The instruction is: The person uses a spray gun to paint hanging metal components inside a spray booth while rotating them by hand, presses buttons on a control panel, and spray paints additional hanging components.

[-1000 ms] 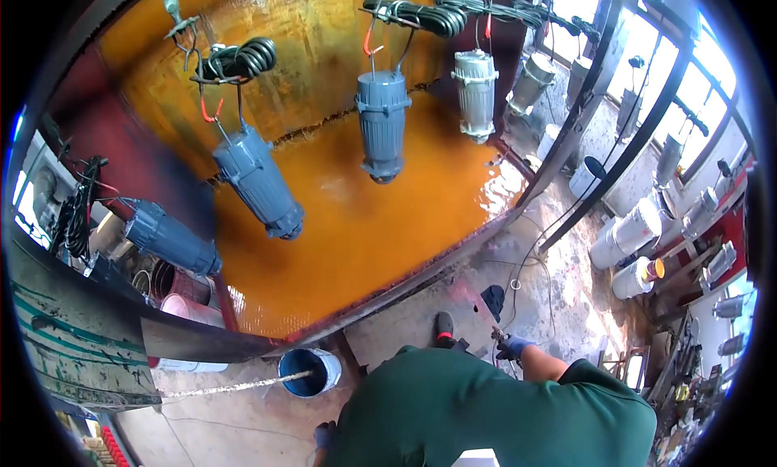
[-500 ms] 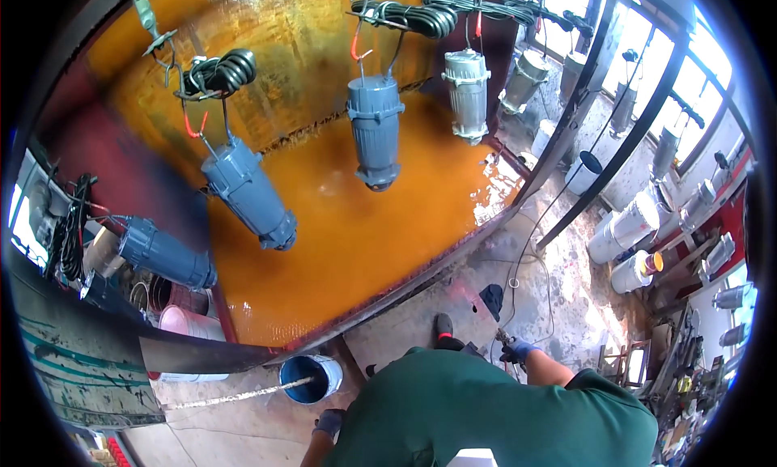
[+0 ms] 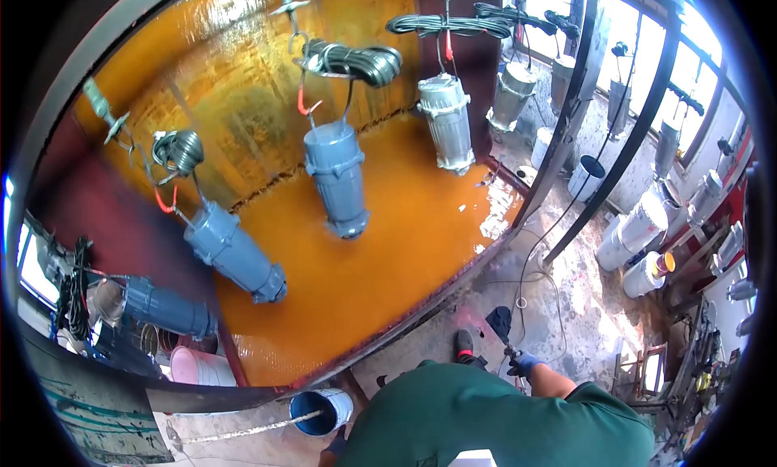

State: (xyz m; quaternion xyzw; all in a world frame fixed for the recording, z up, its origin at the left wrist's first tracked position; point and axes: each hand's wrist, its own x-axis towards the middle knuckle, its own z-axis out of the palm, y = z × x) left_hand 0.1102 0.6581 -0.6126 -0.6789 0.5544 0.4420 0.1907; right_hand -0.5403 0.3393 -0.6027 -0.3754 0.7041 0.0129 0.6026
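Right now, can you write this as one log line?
Right hand: holding a small tool | Left hand: near the blue-lined bucket, partly hidden, grip unclear | Blue-grey cylinders: hanging

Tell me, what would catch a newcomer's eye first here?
Probably the vivid orange basin filling the middle of the view, with blue-grey ribbed cylinders hanging on hooks in front of it and coiled cables above them. Next comes the person's green shirt at the bottom, and, to its right, the gloved right hand around a small tool.
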